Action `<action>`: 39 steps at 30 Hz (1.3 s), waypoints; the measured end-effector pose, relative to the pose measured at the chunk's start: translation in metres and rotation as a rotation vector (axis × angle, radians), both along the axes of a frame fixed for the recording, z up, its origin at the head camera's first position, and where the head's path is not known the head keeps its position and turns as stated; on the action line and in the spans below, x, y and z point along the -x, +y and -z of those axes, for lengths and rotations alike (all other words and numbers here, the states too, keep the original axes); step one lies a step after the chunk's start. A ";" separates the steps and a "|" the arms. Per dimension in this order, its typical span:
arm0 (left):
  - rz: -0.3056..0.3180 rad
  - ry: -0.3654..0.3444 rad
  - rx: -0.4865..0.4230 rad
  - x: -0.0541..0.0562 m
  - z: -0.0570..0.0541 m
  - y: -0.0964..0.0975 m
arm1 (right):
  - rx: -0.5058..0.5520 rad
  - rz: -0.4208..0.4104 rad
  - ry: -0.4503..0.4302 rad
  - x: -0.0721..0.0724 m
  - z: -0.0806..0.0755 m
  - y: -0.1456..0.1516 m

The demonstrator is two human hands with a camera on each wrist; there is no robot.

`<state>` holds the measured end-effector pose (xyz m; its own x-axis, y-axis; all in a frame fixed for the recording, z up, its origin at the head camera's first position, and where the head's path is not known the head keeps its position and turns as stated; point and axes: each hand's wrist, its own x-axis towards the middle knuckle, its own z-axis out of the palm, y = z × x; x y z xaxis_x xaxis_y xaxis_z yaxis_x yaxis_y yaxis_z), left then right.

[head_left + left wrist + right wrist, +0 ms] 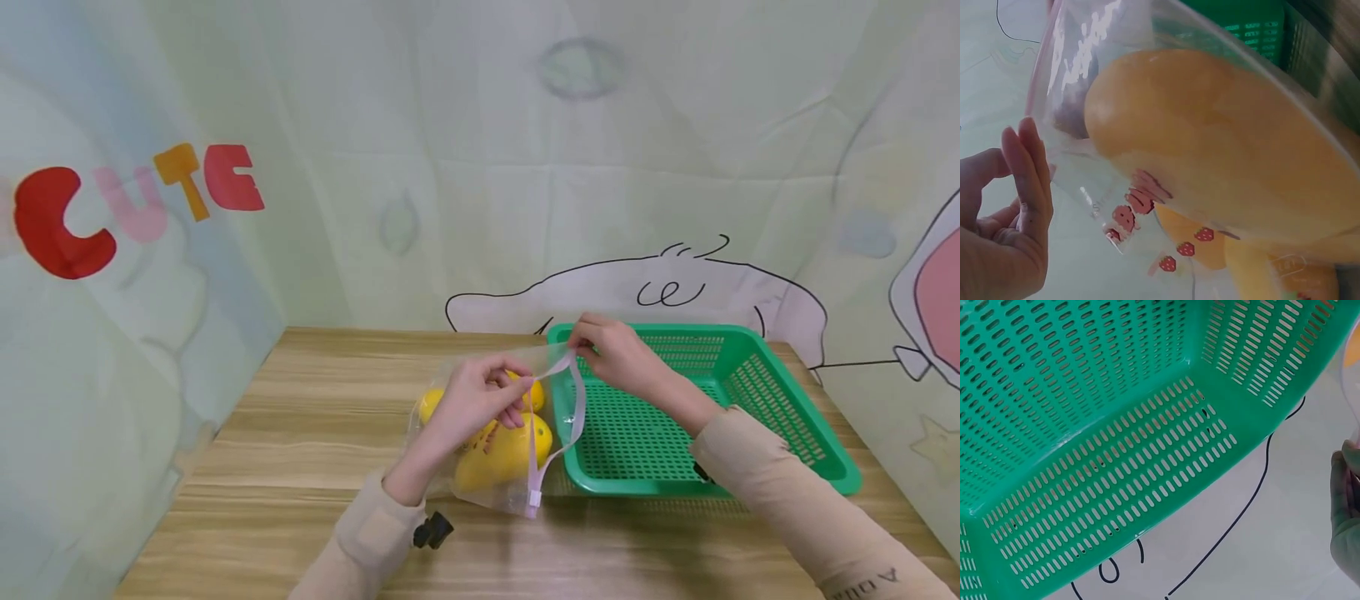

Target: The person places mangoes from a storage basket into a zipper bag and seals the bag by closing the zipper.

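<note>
Pinches zip strip (581, 402) of clear bag (491, 436) w/ L hand (476, 396) at fingertips (1029, 130), forearm (408, 477) slanting in; pinches same strip farther out w/ R hand (618, 358), arm (678, 397) over green basket (652, 486). Holds bag parted at strip. Has yellow fruit (480, 468) inside bag, on table (300, 442), just left of basket

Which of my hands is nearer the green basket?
Your right. The right hand is by the back-left corner of the basket, pinching the bag; the left hand is farther off, left of the basket.
</note>
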<state>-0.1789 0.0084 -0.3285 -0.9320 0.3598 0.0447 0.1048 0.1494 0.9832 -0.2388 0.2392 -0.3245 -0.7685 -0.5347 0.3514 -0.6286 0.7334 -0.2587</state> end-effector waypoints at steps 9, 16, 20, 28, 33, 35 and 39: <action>-0.015 -0.023 0.002 -0.010 0.010 -0.004 | 0.026 0.046 -0.005 0.001 0.002 0.001; -0.093 0.085 0.004 -0.025 0.016 -0.003 | 0.037 0.074 -0.029 0.001 0.002 0.001; -0.163 0.208 0.110 -0.039 0.018 0.001 | 0.040 0.075 -0.028 0.002 0.002 0.001; -0.253 0.465 0.317 -0.062 0.032 0.007 | 0.032 0.085 -0.030 0.004 0.002 -0.001; -0.269 0.604 0.393 -0.072 0.041 0.010 | 0.032 0.091 -0.033 0.003 0.001 -0.001; -0.273 0.677 0.433 -0.076 0.045 0.010 | 0.035 0.091 -0.036 0.003 0.001 -0.001; -0.273 0.802 0.506 -0.084 0.051 0.010 | 0.036 0.095 -0.046 0.003 0.000 -0.001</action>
